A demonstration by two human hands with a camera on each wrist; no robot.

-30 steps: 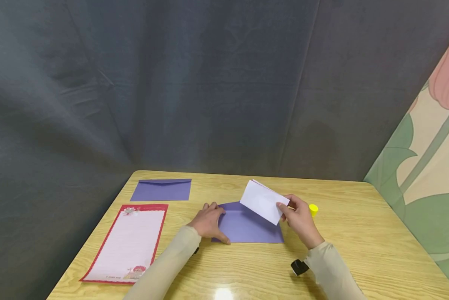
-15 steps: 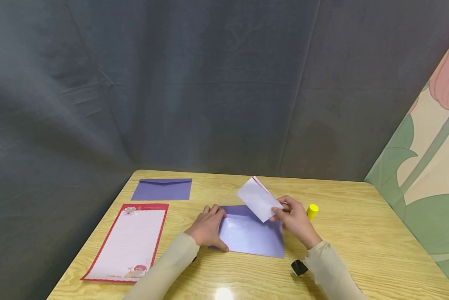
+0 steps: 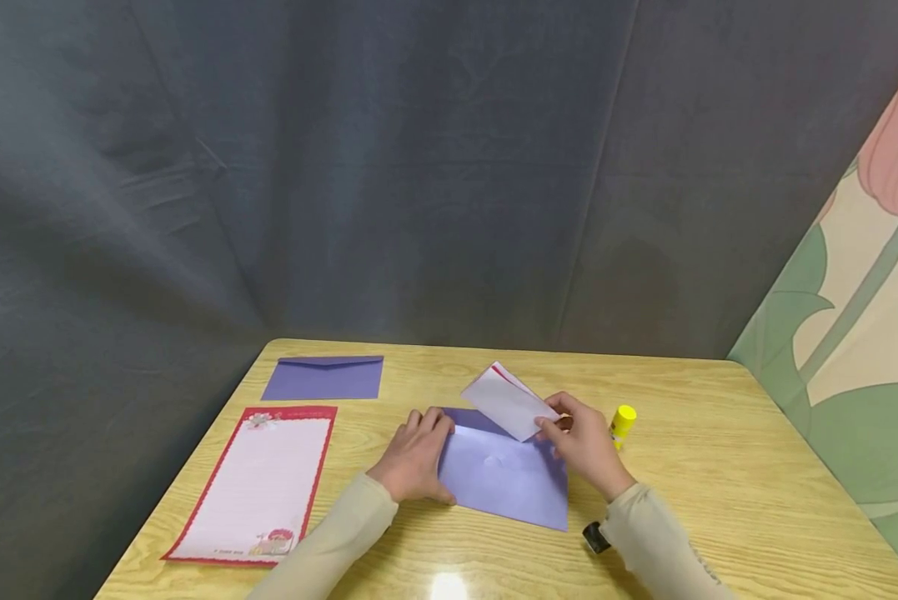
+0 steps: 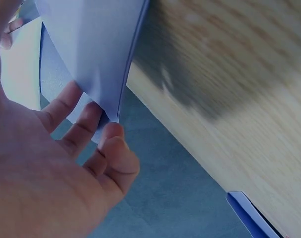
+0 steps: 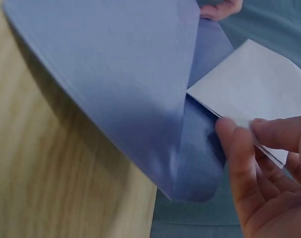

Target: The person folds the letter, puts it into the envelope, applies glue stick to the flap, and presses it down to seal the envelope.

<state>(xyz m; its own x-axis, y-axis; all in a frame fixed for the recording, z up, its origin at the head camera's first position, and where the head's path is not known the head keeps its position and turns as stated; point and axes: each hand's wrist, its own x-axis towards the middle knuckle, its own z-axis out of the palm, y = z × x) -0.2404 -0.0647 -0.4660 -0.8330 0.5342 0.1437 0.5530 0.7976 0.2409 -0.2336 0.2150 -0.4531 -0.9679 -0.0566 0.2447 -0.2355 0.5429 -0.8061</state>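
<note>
A purple envelope (image 3: 503, 483) is tilted up off the wooden table, its flap unfolded on the far side. My left hand (image 3: 416, 457) grips the envelope's left end; in the left wrist view, the fingertips (image 4: 71, 94) are at its mouth. My right hand (image 3: 585, 446) pinches a folded sheet of white paper (image 3: 504, 404) with a red edge between thumb and fingers. The sheet slants above the envelope's opening. In the right wrist view, a corner of the folded sheet (image 5: 254, 79) meets the mouth edge; whether it is inside cannot be told.
A yellow-capped glue stick (image 3: 623, 425) stands just beyond my right hand. At the left lie a red-bordered letter sheet (image 3: 257, 483) and, behind it, a second purple envelope (image 3: 324, 381). A dark curtain (image 3: 449, 183) hangs behind the table (image 3: 719, 467).
The envelope has tilted up, and its near right corner has come toward me. My right hand has moved slightly left with the folded sheet, uncovering more of the glue stick.
</note>
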